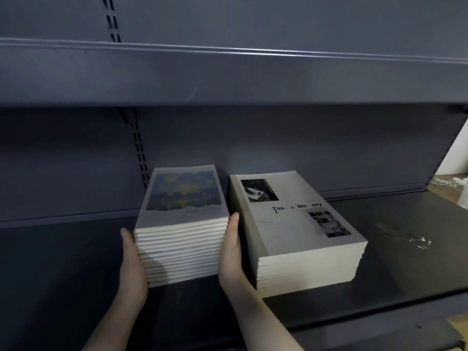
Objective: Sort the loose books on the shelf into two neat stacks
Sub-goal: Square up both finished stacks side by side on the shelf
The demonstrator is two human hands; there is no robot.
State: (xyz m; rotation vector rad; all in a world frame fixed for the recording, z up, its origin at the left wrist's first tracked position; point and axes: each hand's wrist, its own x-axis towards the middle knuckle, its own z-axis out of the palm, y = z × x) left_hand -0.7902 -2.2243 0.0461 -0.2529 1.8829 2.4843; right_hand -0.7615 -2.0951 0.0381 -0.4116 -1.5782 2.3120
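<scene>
Two stacks of books stand on the dark shelf board. The left stack has several thin books, its top cover showing a blue and yellow painting. The right stack is wider, with a pale cover printed "Time & Memory" and black-and-white photos. My left hand lies flat against the left side of the left stack, fingers straight. My right hand presses flat against that stack's right side, in the narrow gap between the two stacks.
An upper shelf overhangs the books. The slotted upright runs down the back panel behind the left stack. White cables lie beyond the shelf's right end. A scuffed patch marks the board to the right.
</scene>
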